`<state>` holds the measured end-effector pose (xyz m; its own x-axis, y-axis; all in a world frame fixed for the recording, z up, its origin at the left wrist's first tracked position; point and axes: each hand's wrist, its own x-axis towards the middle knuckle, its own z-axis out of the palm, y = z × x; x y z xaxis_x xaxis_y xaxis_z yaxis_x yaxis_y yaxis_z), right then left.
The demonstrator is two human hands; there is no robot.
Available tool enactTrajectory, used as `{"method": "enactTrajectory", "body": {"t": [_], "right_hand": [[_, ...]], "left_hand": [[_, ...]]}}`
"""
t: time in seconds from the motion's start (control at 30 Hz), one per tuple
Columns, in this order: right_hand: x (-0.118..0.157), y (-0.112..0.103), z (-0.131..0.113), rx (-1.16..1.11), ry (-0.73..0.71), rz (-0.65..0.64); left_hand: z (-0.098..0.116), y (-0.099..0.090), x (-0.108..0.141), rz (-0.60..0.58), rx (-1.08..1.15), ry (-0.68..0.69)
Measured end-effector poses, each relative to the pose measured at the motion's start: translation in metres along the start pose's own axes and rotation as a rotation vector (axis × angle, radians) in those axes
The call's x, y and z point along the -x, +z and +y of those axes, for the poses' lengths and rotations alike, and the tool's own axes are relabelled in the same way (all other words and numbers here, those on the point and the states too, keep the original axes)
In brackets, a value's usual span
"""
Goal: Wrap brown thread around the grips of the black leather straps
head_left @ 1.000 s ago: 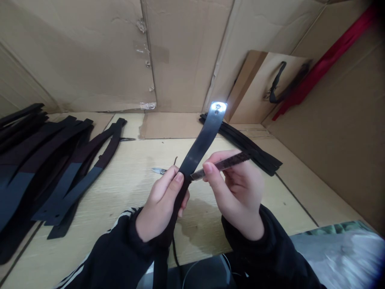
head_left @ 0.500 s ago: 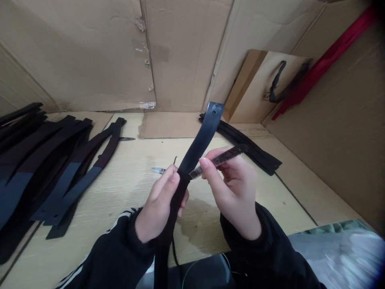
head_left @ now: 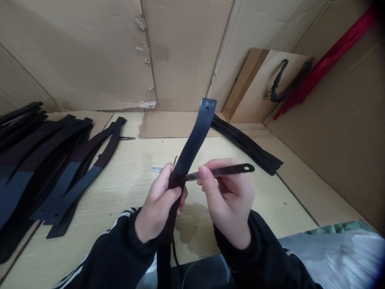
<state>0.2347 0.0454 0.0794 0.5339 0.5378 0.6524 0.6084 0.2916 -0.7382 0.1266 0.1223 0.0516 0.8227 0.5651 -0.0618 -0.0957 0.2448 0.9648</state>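
Note:
My left hand (head_left: 161, 198) is closed around a long black strip (head_left: 194, 140), its smooth curved end pointing up and away. That end has a small hole near its tip; the lower part looks covered in dark fabric and runs down toward my lap. Between thumb and fingers, my right hand (head_left: 227, 194) pinches a short flat metal blade (head_left: 221, 171) with a toothed edge and a round hole at its outer end, like a piece of hacksaw blade. The blade's inner tip touches the strip's side where smooth part and fabric meet. Small thread snips (head_left: 156, 169) lie partly hidden behind my left hand.
Several dark strips with blue-grey ends (head_left: 81, 176) are piled at the left. More black strips (head_left: 246, 142) lie at the back right. Cardboard walls (head_left: 186, 52) surround the table, with a paper bag (head_left: 255, 84) and red cloth (head_left: 331, 60) on the right.
The strip's upper end has swung slightly left. My right hand has shifted a little down and left, and the blade has turned closer to level. My left thumb has moved lower on the strip.

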Motion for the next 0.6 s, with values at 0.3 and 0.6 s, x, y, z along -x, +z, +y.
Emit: {"method": "enactTrajectory", "body": {"t": [0.3,0.6], "right_hand": [[-0.01,0.0,0.01,-0.206,0.239,-0.108],[-0.014,0.002,0.015,-0.297,0.323,-0.175]], "left_hand": [[-0.003,-0.002,-0.001,-0.01,-0.019,0.002],[-0.004,-0.002,-0.001,0.001,-0.041,0.016]]}}
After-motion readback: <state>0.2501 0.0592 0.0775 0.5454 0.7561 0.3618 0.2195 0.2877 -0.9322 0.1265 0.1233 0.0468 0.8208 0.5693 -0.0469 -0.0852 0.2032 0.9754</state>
